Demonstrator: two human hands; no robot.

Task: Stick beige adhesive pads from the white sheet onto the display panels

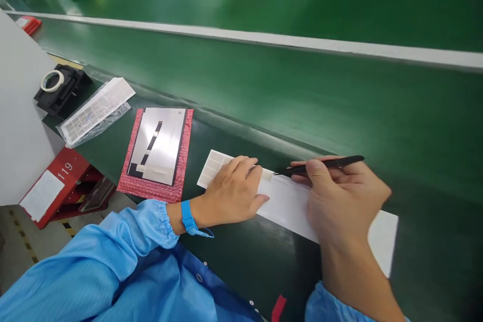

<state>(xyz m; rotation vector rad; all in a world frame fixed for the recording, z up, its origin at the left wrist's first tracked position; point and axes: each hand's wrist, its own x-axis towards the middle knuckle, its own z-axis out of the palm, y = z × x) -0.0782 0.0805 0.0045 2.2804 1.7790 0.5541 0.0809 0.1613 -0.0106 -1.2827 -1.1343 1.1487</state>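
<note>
Across the green bench lies a long white sheet (290, 198), with a grid of pale rectangular stickers showing at its left end. My left hand (230, 193) rests palm down on that end, fingers laid over the stickers and thumb apart. In my right hand (341, 201) is a pair of black tweezers (345, 161), pinched between thumb and fingers. Their tips touch or hover just over the edge of a sticker beside my left fingertips; I cannot tell which. My right hand and wrist hide part of the sheet's right half.
Left of my hands, a flat display panel (166, 141) with a dark ribbon strip lies on pink bubble wrap (151, 190). Farther left are more sticker sheets (100, 105), a black fixture (66, 98) with a tape roll (52, 81), and a red bin (56, 181). A green conveyor (264, 80) runs behind.
</note>
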